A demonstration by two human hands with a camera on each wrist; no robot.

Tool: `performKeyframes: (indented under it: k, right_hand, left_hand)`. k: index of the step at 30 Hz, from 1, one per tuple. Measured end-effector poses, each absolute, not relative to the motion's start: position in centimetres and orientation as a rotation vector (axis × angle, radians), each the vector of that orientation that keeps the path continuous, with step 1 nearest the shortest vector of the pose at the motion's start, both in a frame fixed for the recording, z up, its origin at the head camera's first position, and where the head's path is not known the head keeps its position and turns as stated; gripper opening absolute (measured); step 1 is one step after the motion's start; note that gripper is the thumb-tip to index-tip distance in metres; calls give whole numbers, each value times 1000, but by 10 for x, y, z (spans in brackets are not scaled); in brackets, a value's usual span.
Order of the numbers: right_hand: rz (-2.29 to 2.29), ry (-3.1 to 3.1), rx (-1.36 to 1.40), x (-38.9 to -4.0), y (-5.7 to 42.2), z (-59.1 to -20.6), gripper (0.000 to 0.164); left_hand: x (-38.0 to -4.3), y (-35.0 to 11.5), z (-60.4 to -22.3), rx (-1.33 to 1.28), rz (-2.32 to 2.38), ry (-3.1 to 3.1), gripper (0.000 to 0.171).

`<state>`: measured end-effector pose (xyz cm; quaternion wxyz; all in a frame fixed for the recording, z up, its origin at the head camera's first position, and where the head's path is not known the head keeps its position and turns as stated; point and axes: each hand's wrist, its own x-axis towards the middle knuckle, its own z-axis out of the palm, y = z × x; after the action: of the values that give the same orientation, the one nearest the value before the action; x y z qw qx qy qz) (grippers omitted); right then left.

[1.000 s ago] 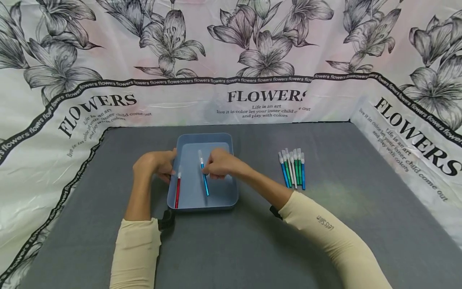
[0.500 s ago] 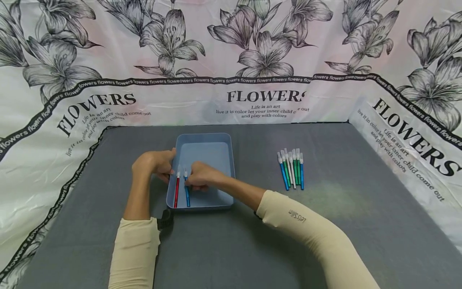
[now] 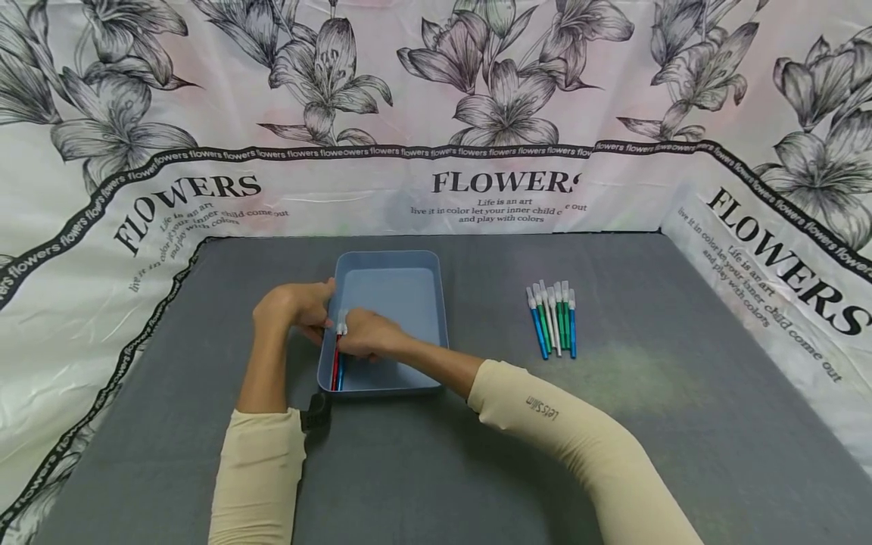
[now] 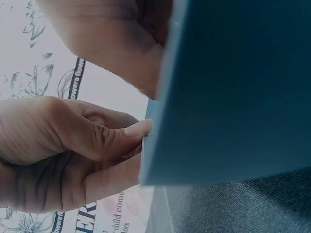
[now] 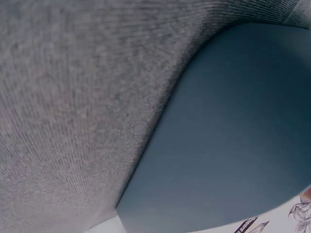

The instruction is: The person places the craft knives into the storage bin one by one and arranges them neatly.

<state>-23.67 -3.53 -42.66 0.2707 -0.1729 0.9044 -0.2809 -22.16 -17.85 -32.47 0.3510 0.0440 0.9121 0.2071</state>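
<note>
In the head view, a blue-grey tray (image 3: pixel 395 284) rests on the grey cloth. At its left rim is my left hand (image 3: pixel 296 306); the left wrist view shows that hand's thumb (image 4: pixel 138 128) and a finger pinching the rim. My right hand (image 3: pixel 371 333) reaches into the tray's left side, fingers curled at a blue pen (image 3: pixel 341 371) with a clear cap. Right beside it, along the left wall, lies a red pen (image 3: pixel 334 369). The fingertips on the blue pen are partly hidden. Only the tray's outer wall (image 5: pixel 233 121) and cloth fill most of the right wrist view.
To the right of the tray, several capped pens (image 3: pixel 553 319) in blue, green and silver lie side by side on the grey cloth (image 3: pixel 633 462). A flower-printed sheet (image 3: pixel 504 174) hangs behind and around the sides.
My right hand has moved left across the tray with the blue pen, bringing it from the middle to beside the red pen. My left hand has stayed at the rim.
</note>
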Motion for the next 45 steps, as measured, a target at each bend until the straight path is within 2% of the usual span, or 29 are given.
performKeyframes:
  k: [6, 13, 25, 32, 45]
  right_hand:
    - [-644, 2447, -538, -241, -36, -431, 23]
    - [-786, 2357, -569, -207, -22, -380, 39]
    - [-856, 2342, -659, -198, 1, -361, 41]
    - [-846, 2415, -635, -198, 16, -345, 9]
    - [-1006, 2466, -614, -190, 53, -320, 7]
  left_hand:
    - [-223, -177, -324, 124, 545, 2353, 87]
    - [-222, -178, -325, 121, 548, 2351, 88]
    - [-223, -176, -328, 113, 541, 2360, 88]
    - [-221, -175, -327, 40, 543, 2381, 89]
    - [-220, -174, -326, 29, 528, 2401, 90]
